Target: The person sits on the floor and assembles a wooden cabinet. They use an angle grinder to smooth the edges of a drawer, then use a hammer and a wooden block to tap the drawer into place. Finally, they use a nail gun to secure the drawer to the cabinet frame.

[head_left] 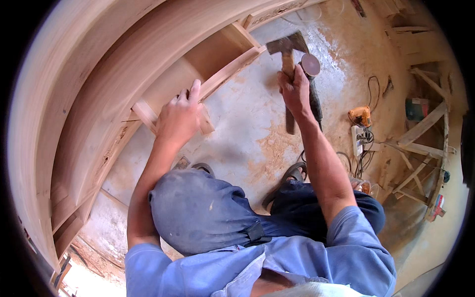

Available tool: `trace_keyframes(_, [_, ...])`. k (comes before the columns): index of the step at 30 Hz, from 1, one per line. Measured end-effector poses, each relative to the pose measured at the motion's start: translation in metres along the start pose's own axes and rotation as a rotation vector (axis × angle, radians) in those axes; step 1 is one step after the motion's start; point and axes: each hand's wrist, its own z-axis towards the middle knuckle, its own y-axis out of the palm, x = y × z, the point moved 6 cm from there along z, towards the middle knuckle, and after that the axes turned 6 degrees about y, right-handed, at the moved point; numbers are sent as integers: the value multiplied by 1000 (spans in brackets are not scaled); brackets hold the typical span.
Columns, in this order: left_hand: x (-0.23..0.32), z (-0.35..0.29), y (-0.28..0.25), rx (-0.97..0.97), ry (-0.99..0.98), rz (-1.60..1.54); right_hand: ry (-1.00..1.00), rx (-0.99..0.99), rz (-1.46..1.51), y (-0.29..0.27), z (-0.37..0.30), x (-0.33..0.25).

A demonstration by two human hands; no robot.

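hammer handle: partly behind right fingers | woodwork: cut off above | left sandal: half-hidden

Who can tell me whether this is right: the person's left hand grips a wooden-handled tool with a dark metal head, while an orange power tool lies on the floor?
The hand is wrong: the head view shows the right hand gripping the wooden-handled tool with a dark metal head, while an orange power tool lies on the floor.

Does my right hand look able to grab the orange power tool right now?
Probably not: your right hand is closed around the hammer, which it would likely need to release before taking the orange power tool.
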Motion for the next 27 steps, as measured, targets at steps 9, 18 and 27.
trace_keyframes(9, [3, 6, 3, 2, -29, 37, -283, -86, -476, 1, 65, -68])
trace_keyframes(18, [0, 8, -3, 27, -54, 75, -345, -124, -485, 11, 72, -58])
trace_keyframes(27, [-5, -31, -26, 506, 89, -60, -447, -287, -327, 31, -47, -104])
